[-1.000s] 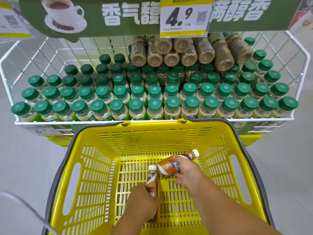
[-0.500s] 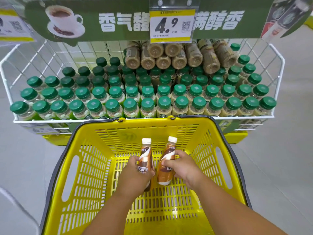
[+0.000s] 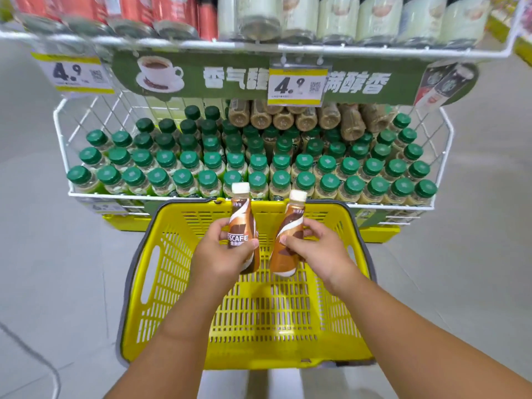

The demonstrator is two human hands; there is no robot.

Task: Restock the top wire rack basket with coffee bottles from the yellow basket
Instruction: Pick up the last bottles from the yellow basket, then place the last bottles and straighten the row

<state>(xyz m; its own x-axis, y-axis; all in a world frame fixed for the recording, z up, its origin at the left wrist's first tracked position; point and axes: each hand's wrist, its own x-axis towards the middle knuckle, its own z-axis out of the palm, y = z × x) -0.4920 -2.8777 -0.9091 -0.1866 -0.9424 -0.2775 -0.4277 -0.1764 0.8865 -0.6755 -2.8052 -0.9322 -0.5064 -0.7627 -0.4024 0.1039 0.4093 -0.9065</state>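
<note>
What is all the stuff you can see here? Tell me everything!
Brown coffee bottles: two, white caps, one in each hand, above the yellow basket.
Yellow basket: one, grey rim, in front of the rack; no bottles seen lying in it.
White wire rack basket: one, behind the yellow basket.
Green-capped bottles: many, upright in rows in the rack basket.
Beige bottles: several, lying on their sides at the back.
Upper shelf cans and bottles: red and pale green, blurred.
Price tags: two, yellow and white, reading 4.9.
Green banner: one, coffee cup picture.
Left hand: grips one brown bottle.
Right hand: grips the other.
</note>
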